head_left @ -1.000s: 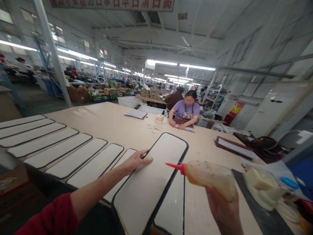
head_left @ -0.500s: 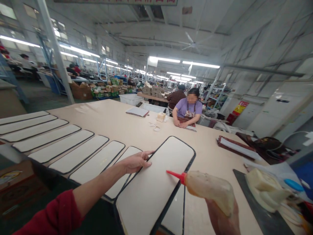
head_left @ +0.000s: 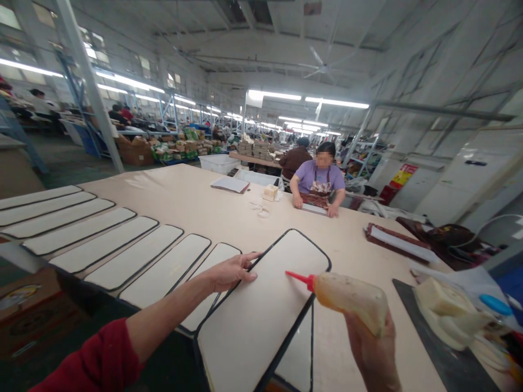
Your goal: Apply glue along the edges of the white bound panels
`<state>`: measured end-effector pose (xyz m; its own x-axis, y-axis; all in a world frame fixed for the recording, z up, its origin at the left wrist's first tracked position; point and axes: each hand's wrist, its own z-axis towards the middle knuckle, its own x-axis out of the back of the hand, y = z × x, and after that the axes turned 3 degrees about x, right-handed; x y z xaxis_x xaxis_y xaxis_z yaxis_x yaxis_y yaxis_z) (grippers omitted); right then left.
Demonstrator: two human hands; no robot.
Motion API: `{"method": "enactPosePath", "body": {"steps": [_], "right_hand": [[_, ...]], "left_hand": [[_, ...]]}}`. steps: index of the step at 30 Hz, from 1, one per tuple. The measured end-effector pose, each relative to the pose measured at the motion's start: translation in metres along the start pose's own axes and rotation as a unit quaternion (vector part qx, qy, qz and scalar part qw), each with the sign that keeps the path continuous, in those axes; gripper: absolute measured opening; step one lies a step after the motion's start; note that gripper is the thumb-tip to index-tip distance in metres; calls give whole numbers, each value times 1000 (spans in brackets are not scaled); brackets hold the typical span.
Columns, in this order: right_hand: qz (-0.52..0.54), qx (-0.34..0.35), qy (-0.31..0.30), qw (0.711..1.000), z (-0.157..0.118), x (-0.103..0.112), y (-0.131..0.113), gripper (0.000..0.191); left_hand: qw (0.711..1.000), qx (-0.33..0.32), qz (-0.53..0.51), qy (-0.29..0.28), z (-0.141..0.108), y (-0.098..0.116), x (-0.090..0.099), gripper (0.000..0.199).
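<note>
My left hand grips the left edge of a long white panel with rounded corners and a black rim, thumb on its face. The panel is held tilted above the table. My right hand is wrapped round a squeeze bottle of yellowish, see-through plastic. Its red nozzle points left, over the panel's white face; whether the tip touches it I cannot tell. Another rimmed panel lies partly hidden underneath. To the left, several similar panels lie in an overlapping row.
Across the large table a co-worker in a purple shirt handles a flat piece. A yellowish block-shaped container stands on a dark board at right. Dark red pieces lie beyond it. A cardboard box sits low at left.
The panel and the bottle shift slightly right in view, still in my hands. The bottle looks a little more level. Across the table, the co-worker's hands have moved apart.
</note>
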<state>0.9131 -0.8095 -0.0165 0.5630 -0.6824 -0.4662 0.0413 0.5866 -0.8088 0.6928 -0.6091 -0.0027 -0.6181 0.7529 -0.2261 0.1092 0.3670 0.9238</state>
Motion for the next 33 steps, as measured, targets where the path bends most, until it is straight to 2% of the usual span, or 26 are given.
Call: {"method": "enactPosePath", "body": {"steps": [2, 4, 10, 16, 19, 22, 25, 27, 31, 33], "right_hand": [[-7, -36, -29, 999, -27, -5, 5, 63], [-5, -81, -59, 995, -41, -10, 7, 69], [-10, 3, 15, 1000, -9, -17, 5, 57], [-39, -67, -43, 996, -44, -36, 19, 72], [-38, -11, 6, 999, -31, -41, 20, 64], [-46, 15, 20, 999, -16, -36, 18, 57], [-83, -34, -40, 995, -29, -25, 19, 61], [-100, -52, -51, 992, -39, -17, 19, 65], [-91, 3, 30, 995, -31, 1, 13, 58], [-91, 14, 48, 995, -29, 12, 10, 57]], "left_hand": [[1000, 5, -9, 16, 2, -1, 2, 98], [1000, 8, -9, 24, 4, -2, 5, 99], [1000, -2, 1, -11, 7, 3, 7, 89], [1000, -12, -11, 1, 11, 6, 5, 87], [1000, -10, -6, -19, 15, 3, 9, 88], [999, -1, -12, -30, 21, -1, 14, 91], [999, 7, -18, -32, 27, -4, 15, 93], [999, 9, -22, -36, 28, -5, 15, 92], [998, 16, -41, -47, 32, -8, 14, 86], [998, 20, -52, -37, 38, -12, 13, 84]]}}
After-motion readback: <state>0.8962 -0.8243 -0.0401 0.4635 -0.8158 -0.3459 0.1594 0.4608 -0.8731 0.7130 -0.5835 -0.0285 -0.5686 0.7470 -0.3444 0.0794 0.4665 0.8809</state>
